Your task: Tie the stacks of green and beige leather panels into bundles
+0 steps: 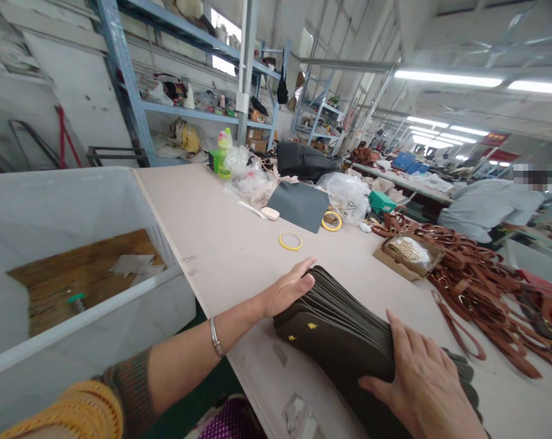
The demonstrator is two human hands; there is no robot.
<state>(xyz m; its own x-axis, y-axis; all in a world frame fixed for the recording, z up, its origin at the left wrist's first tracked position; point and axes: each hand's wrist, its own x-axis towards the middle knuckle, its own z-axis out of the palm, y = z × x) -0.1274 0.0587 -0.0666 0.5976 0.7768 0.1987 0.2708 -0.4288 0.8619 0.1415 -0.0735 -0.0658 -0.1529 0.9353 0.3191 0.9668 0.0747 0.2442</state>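
A thick stack of dark olive-brown flat panels (335,350) with rounded corners leans on the table in front of me, its upper edges fanned slightly apart. Two small yellow marks show on the nearest panel. My left hand (287,291) is closed round the stack's far left corner, thumb over the edge, the other fingers partly hidden behind. Lower right, my right hand (424,381) grips the stack with the thumb on the near face and the fingers over the top edges. The right end of the stack is partly covered by that hand.
On the pale table (230,256) lie yellow tape rolls (290,241), a grey sheet (299,206) and plastic bags (346,196). Brown straps (477,286) and an open cardboard box (406,256) are at right. A white bin (88,323) adjoins the left edge. A person (486,207) bends beyond.
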